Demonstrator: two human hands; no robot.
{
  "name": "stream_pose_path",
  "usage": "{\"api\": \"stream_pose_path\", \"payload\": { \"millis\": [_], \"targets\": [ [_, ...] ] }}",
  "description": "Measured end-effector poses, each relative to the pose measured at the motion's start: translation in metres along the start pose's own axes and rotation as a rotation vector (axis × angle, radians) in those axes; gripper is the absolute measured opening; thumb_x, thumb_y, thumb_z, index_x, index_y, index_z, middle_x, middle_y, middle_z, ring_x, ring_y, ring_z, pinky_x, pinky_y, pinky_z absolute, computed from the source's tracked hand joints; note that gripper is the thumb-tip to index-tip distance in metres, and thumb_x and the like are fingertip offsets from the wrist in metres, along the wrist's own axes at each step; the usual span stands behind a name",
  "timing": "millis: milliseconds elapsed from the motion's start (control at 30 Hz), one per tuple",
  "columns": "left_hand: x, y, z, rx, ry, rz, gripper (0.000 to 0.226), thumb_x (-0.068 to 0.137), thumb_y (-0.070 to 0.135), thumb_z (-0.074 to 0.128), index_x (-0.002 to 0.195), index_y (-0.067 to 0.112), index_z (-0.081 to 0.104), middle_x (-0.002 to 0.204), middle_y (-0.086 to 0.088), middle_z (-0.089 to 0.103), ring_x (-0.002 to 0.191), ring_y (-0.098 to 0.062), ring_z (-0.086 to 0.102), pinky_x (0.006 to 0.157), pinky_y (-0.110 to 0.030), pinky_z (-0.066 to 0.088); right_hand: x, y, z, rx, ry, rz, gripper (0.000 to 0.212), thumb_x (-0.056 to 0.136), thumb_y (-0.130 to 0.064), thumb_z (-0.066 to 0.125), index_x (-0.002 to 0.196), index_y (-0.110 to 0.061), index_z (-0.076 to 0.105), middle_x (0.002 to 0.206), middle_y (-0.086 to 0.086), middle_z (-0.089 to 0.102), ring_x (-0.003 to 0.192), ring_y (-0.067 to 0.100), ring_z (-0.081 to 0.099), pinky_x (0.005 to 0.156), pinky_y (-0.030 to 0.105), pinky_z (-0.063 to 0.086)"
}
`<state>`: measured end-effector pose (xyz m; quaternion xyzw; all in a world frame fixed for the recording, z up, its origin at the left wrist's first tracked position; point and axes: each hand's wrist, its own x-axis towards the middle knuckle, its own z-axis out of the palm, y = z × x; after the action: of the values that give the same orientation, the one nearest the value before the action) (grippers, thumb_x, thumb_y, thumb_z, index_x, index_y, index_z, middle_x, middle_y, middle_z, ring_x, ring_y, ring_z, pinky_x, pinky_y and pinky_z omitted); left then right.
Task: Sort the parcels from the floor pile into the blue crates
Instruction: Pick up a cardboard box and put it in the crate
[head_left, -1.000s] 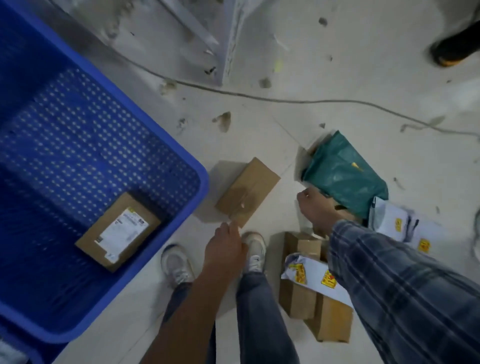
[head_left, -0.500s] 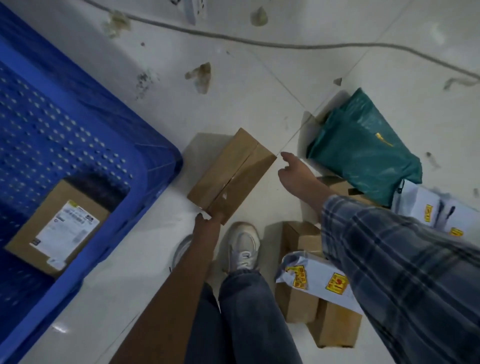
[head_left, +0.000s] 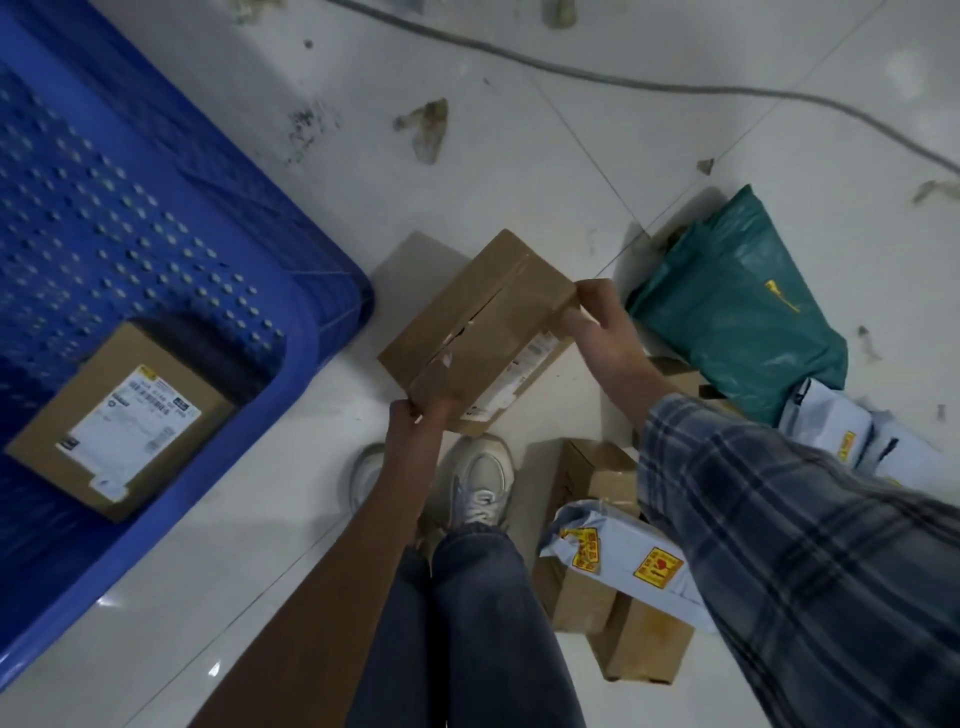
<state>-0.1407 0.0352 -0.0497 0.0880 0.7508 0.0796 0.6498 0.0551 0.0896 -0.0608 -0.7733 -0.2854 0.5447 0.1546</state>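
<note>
Hands are holding a brown cardboard box (head_left: 480, 327) above the floor (head_left: 545, 171), just beside the blue crate (head_left: 218, 249). The left hand (head_left: 418, 415) is gripping its near corner, fingers curled, and the right hand (head_left: 597, 322) is pinching the far right corner. Inside the crate a labelled box (head_left: 117, 418) is lying flat. To the right, a green bag (head_left: 737, 312), grey mailers (head_left: 623, 561) and more boxes (head_left: 587, 597) are lying in a pile
</note>
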Motion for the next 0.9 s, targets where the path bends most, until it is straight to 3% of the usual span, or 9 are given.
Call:
{"api": "stream_pose_path", "payload": {
  "millis": [200, 267, 333, 400, 467, 533, 700, 767, 900],
  "targets": [
    [-0.011, 0.038, -0.019, -0.08, -0.067, 0.06, 0.024, 0.088, 0.036, 0.053, 0.111, 0.027, 0.052, 0.106, 0.008, 0.063, 0.095, -0.008, 0.06, 0.067, -0.023, 0.041, -0.014, -0.022, -0.012, 0.138, 0.081, 0.034, 0.017, 0.094, -0.026, 0.042, 0.093, -0.034, 0.058, 0.084, -0.018, 0.063, 0.067, -0.016, 0.059, 0.053, -0.002, 0.041],
    [-0.015, 0.052, -0.018, -0.055, -0.092, 0.122, 0.012, 0.09, 0.034, 0.049, 0.099, 0.036, 0.058, 0.088, 0.023, 0.069, 0.077, 0.006, 0.065, 0.063, -0.02, 0.041, -0.019, -0.027, -0.017, 0.17, 0.108, 0.06, 0.021, 0.094, -0.029, 0.039, 0.092, -0.037, 0.059, 0.078, -0.023, 0.065, 0.069, -0.014, 0.061, 0.054, 0.001, 0.044],
    [-0.021, 0.064, -0.015, -0.043, -0.12, 0.161, 0.014, 0.091, 0.033, 0.049, 0.1, 0.039, 0.058, 0.08, 0.028, 0.068, 0.07, 0.013, 0.064, 0.055, -0.015, 0.044, -0.026, -0.031, -0.022, 0.197, 0.149, 0.078, 0.023, 0.094, -0.033, 0.038, 0.099, -0.039, 0.059, 0.095, -0.016, 0.067, 0.082, -0.005, 0.062, 0.065, 0.014, 0.047],
    [-0.031, 0.073, -0.01, -0.024, -0.155, 0.183, 0.03, 0.09, 0.036, 0.05, 0.119, 0.041, 0.052, 0.108, 0.017, 0.064, 0.089, 0.004, 0.064, 0.055, -0.012, 0.047, -0.033, -0.036, -0.029, 0.214, 0.183, 0.077, 0.033, 0.093, -0.037, 0.037, 0.118, -0.034, 0.058, 0.118, 0.0, 0.06, 0.101, 0.01, 0.058, 0.074, 0.024, 0.044],
    [-0.043, 0.078, -0.006, -0.015, -0.183, 0.23, 0.041, 0.089, 0.034, 0.049, 0.128, 0.043, 0.046, 0.129, 0.002, 0.051, 0.107, -0.01, 0.059, 0.073, -0.025, 0.053, -0.044, -0.041, -0.037, 0.216, 0.22, 0.064, 0.041, 0.092, -0.039, 0.033, 0.127, -0.033, 0.055, 0.123, 0.002, 0.058, 0.107, 0.015, 0.055, 0.082, 0.03, 0.042],
    [-0.057, 0.081, -0.002, -0.035, -0.219, 0.299, 0.04, 0.09, 0.029, 0.048, 0.128, 0.041, 0.046, 0.133, -0.002, 0.049, 0.11, -0.012, 0.059, 0.084, -0.03, 0.054, -0.056, -0.05, -0.047, 0.198, 0.266, 0.047, 0.043, 0.092, -0.041, 0.029, 0.125, -0.036, 0.056, 0.12, -0.003, 0.06, 0.106, 0.012, 0.054, 0.083, 0.031, 0.039],
    [-0.096, 0.094, -0.001, -0.1, -0.294, 0.377, 0.04, 0.094, 0.024, 0.047, 0.132, 0.033, 0.044, 0.107, 0.02, 0.065, 0.082, 0.015, 0.063, 0.057, -0.002, 0.047, -0.082, -0.088, -0.076, 0.192, 0.4, 0.021, 0.046, 0.094, -0.044, 0.027, 0.127, -0.032, 0.056, 0.121, 0.0, 0.06, 0.108, 0.017, 0.055, 0.074, 0.026, 0.039],
    [-0.115, 0.106, -0.008, -0.112, -0.301, 0.419, 0.042, 0.093, 0.027, 0.048, 0.135, 0.032, 0.044, 0.099, 0.029, 0.066, 0.082, 0.018, 0.061, 0.058, -0.003, 0.047, -0.096, -0.113, -0.085, 0.184, 0.41, -0.009, 0.049, 0.091, -0.047, 0.025, 0.13, -0.035, 0.052, 0.122, 0.001, 0.059, 0.106, 0.016, 0.054, 0.072, 0.028, 0.04],
    [-0.157, 0.133, -0.041, -0.172, -0.276, 0.511, 0.048, 0.08, 0.036, 0.051, 0.128, 0.036, 0.051, 0.118, 0.019, 0.062, 0.096, 0.011, 0.061, 0.071, -0.013, 0.05, -0.126, -0.177, -0.089, 0.187, 0.352, -0.101, 0.054, 0.086, -0.051, 0.022, 0.133, -0.037, 0.046, 0.124, 0.001, 0.056, 0.107, 0.015, 0.052, 0.076, 0.031, 0.039]
  ]
}}
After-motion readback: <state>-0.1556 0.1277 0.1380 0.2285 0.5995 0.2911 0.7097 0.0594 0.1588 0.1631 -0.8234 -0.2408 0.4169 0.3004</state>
